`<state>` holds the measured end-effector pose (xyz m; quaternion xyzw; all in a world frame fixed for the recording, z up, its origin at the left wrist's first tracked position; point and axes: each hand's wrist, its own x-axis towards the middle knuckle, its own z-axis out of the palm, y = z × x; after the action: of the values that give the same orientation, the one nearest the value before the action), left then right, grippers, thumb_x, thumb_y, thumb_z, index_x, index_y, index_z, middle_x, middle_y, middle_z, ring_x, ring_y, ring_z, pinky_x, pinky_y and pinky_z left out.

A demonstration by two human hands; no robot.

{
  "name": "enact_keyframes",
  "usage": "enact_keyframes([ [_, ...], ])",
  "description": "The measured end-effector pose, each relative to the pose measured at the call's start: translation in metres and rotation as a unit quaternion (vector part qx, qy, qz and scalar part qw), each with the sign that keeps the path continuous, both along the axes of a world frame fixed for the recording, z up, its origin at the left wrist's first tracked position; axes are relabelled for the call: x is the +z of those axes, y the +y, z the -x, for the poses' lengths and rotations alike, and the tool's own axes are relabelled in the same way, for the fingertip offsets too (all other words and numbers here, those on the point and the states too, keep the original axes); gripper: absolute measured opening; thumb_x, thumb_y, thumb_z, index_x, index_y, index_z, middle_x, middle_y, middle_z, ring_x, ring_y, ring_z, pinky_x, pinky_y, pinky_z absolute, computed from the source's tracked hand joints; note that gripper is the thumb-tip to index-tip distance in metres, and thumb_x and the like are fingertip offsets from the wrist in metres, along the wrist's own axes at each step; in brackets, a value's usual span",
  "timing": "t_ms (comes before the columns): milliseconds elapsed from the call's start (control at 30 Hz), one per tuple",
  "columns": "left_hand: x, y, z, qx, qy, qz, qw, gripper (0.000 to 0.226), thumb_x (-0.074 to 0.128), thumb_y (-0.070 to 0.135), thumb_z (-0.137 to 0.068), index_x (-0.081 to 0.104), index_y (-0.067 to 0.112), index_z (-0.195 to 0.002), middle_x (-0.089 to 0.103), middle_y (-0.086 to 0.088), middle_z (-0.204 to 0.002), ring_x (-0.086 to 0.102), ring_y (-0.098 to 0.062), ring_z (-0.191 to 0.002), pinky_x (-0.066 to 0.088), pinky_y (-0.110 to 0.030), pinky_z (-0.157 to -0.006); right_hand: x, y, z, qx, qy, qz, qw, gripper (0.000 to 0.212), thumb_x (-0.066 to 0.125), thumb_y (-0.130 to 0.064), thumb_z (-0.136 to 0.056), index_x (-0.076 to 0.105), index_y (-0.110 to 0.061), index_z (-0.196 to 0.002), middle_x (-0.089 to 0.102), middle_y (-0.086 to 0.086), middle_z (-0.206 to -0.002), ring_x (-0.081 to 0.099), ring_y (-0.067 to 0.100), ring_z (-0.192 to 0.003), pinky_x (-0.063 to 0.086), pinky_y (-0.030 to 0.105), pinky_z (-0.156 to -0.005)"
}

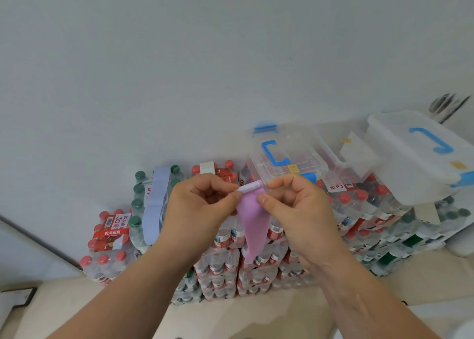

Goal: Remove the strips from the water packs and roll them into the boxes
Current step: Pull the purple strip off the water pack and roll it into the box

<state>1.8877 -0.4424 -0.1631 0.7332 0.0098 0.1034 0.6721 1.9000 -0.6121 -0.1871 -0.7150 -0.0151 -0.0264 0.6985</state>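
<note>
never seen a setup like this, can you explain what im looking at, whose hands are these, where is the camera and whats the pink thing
There is no machine here. A person wears one wide-angle camera on the head, looking forward and down, so you see their own two bare arms. The left hand and right hand pinch the rolled top end of a soft pink fabric strip between their fingers; the rest hangs loose. Behind stand stacked shrink-wrapped packs of water bottles with red and green caps. A pale blue strip is wrapped over one green-capped pack. On the packs sit clear plastic boxes with blue handles.
</note>
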Motion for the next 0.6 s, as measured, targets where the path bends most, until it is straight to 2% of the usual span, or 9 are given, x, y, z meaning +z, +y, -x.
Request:
enact_keyframes([
  [133,-0.004,-0.0035,0.002,0.014,0.003,-0.017,1.0,0.021,0.077,-0.005,-0.078,0.075,0.014,-0.068,0.073,-0.005,-0.069,0.069,-0.024,-0.066,0.06,-0.028,-0.063,0.0028,0.0001,-0.0003,-0.007,-0.022,0.007,1.0,0.011,0.081,-0.013,-0.082,0.075,-0.021,-0.08,0.076,0.004,-0.077,0.071,0.023,-0.077,0.058,0.043,-0.079],
  [233,-0.0069,-0.0057,0.004,0.006,0.001,-0.017,1.0,0.021,0.079,-0.005,-0.076,0.074,0.014,-0.068,0.073,-0.008,-0.071,0.068,-0.033,-0.07,0.06,-0.04,-0.068,0.0043,0.0009,0.0002,-0.024,-0.014,0.008,1.0,0.01,0.083,-0.026,-0.078,0.075,-0.019,-0.078,0.075,0.003,-0.074,0.07,0.025,-0.075,0.058,0.047,-0.079],
  [333,-0.0079,-0.0066,0.0052,-0.01,-0.001,-0.005,1.0,0.02,0.079,-0.009,-0.075,0.073,0.009,-0.067,0.072,-0.014,-0.074,0.065,-0.028,-0.069,0.058,-0.044,-0.069,0.0048,0.0026,0.0001,-0.034,-0.002,0.0,0.999,0.014,0.083,-0.026,-0.076,0.073,-0.016,-0.081,0.076,0.004,-0.074,0.071,0.017,-0.074,0.059,0.042,-0.078],
  [433,-0.0071,-0.0064,0.0054,-0.033,0.001,0.005,0.999,0.018,0.079,-0.01,-0.074,0.073,0.006,-0.069,0.07,-0.018,-0.076,0.063,-0.031,-0.071,0.057,-0.048,-0.07,0.0054,0.0009,-0.0007,-0.017,0.006,-0.018,1.0,0.018,0.082,-0.018,-0.079,0.073,-0.021,-0.095,0.078,0.005,-0.079,0.076,0.02,-0.085,0.058,0.037,-0.084],
  [500,-0.0053,-0.0052,0.0055,-0.048,0.001,0.022,0.999,0.021,0.078,-0.009,-0.075,0.074,0.012,-0.074,0.071,-0.015,-0.074,0.065,-0.025,-0.07,0.058,-0.039,-0.066,0.006,-0.0008,-0.0015,-0.013,-0.009,-0.018,1.0,0.015,0.081,-0.013,-0.08,0.076,-0.018,-0.093,0.078,0.004,-0.081,0.076,0.02,-0.083,0.059,0.035,-0.081],
  [600,-0.0013,-0.0065,0.0066,-0.071,0.011,0.069,0.995,0.019,0.074,-0.002,-0.08,0.075,0.014,-0.09,0.073,-0.009,-0.073,0.07,-0.018,-0.068,0.057,-0.027,-0.063,0.0087,-0.0018,-0.001,-0.001,-0.039,-0.016,0.999,0.012,0.08,-0.01,-0.08,0.077,-0.021,-0.084,0.078,-0.002,-0.079,0.073,0.014,-0.077,0.059,0.029,-0.075],
])
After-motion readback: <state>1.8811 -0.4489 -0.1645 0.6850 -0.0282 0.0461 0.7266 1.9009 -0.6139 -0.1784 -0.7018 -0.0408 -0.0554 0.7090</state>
